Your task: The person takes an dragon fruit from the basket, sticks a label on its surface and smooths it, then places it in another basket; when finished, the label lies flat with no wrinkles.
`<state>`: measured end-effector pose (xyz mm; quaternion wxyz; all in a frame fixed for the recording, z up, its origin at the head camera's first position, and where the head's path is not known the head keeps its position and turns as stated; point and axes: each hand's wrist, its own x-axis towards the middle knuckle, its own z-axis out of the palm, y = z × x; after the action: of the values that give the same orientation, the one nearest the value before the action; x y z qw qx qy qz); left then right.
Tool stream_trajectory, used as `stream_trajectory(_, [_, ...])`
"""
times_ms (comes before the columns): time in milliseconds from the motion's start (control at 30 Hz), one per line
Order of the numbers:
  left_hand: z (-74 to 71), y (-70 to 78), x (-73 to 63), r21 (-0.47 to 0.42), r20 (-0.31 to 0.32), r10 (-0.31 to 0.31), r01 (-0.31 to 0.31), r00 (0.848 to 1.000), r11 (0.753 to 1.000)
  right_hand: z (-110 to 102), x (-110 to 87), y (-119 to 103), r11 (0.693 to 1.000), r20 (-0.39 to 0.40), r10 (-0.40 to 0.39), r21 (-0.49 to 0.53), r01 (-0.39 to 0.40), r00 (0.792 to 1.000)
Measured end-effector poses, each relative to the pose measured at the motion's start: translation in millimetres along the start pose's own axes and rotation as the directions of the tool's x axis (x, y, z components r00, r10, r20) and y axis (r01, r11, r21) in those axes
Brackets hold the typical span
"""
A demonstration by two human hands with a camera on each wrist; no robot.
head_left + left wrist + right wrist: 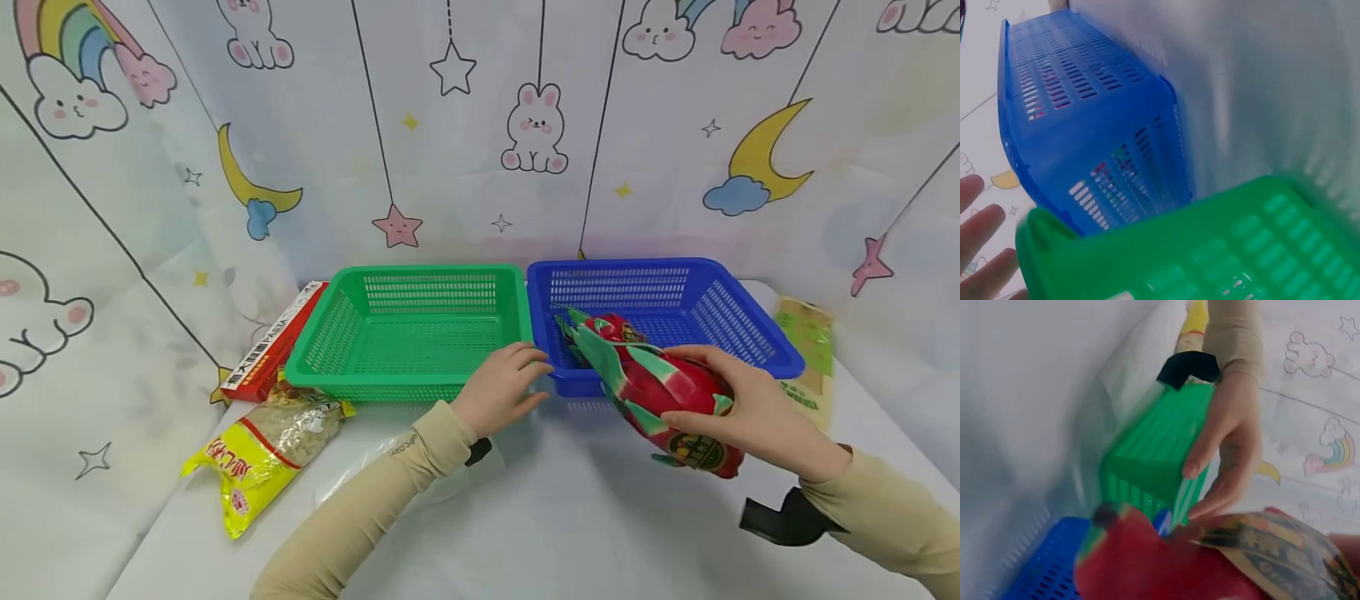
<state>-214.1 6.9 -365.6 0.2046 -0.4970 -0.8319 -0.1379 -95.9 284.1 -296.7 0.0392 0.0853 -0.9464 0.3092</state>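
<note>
My right hand [757, 417] grips a red dragon fruit [660, 387] with green scales and a dark label, thumb on the near side. It is held over the front rim of the blue basket [783, 358]. Behind it, inside that basket, lies another dragon fruit [615, 327], partly hidden. My left hand [501, 387] hovers at the front right corner of the green basket [405, 382], fingers loosely bent and holding nothing. The right wrist view shows the held dragon fruit [1160, 562] up close, with the left hand [1232, 447] beyond it.
Left of the green basket lie a red pasta box [273, 346] and a yellow food bag [262, 458]. A green and beige package [810, 358] sits right of the blue basket. Clear plastic [367, 458] lies on the white table [570, 533]. A patterned curtain [465, 142] hangs behind.
</note>
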Motion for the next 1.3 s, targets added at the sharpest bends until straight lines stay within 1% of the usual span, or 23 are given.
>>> stream_trajectory(67, [1.5,2.6,7.3,0.036,0.057,-0.020,0.018,0.998,0.999,-4.8,3.8,1.9,0.999,-0.029,0.033,0.014,-0.033,0.999])
stream_trajectory(167, [5.2,5.7,18.4,0.082,0.143,-0.060,0.049,0.988,0.995,-10.7,9.5,4.6,0.995,-0.061,0.096,0.032,-0.094,0.994])
stream_trajectory(267, [10.8,6.8,27.1,0.099,0.188,-0.085,0.068,0.978,0.993,-15.7,15.0,7.7,0.989,-0.081,0.138,0.067,-0.133,0.987])
stream_trajectory(333, [14.7,6.5,30.4,0.101,0.190,-0.091,0.073,0.978,0.992,-18.5,19.1,10.7,0.986,-0.092,0.151,0.082,-0.143,0.984])
stream_trajectory(467, [20.1,5.3,32.3,0.079,0.162,-0.102,0.090,0.982,0.993,-23.8,29.3,15.3,0.985,-0.118,0.156,0.088,-0.147,0.981])
stream_trajectory(600, [23.6,5.5,31.7,0.047,0.134,-0.133,0.128,0.982,0.991,-29.4,41.3,18.8,0.987,-0.132,0.158,0.028,-0.156,0.978])
stream_trajectory(667, [24.7,6.1,31.7,0.045,0.127,-0.147,0.143,0.981,0.989,-32.8,48.5,21.0,0.986,-0.133,0.163,0.000,-0.165,0.978])
stream_trajectory(733, [25.7,6.0,31.7,0.040,0.127,-0.162,0.158,0.979,0.987,-36.1,57.7,23.9,0.984,-0.130,0.176,-0.011,-0.179,0.976])
stream_trajectory(867, [25.7,7.4,32.5,0.033,0.141,-0.177,0.174,0.974,0.984,-45.1,75.7,30.8,0.979,-0.129,0.202,0.001,-0.204,0.971])
stream_trajectory(1033, [23.1,10.5,34.1,0.046,0.155,-0.186,0.181,0.970,0.982,-54.6,95.6,39.8,0.983,-0.148,0.182,-0.004,-0.184,0.972])
stream_trajectory(1200, [21.5,12.3,33.5,0.054,0.170,-0.208,0.201,0.963,0.978,-59.5,113.7,47.8,0.980,-0.167,0.184,-0.039,-0.193,0.969])
stream_trajectory(1300, [20.8,12.3,32.8,0.050,0.168,-0.218,0.213,0.961,0.976,-61.6,123.4,52.3,0.978,-0.170,0.193,-0.049,-0.204,0.966])
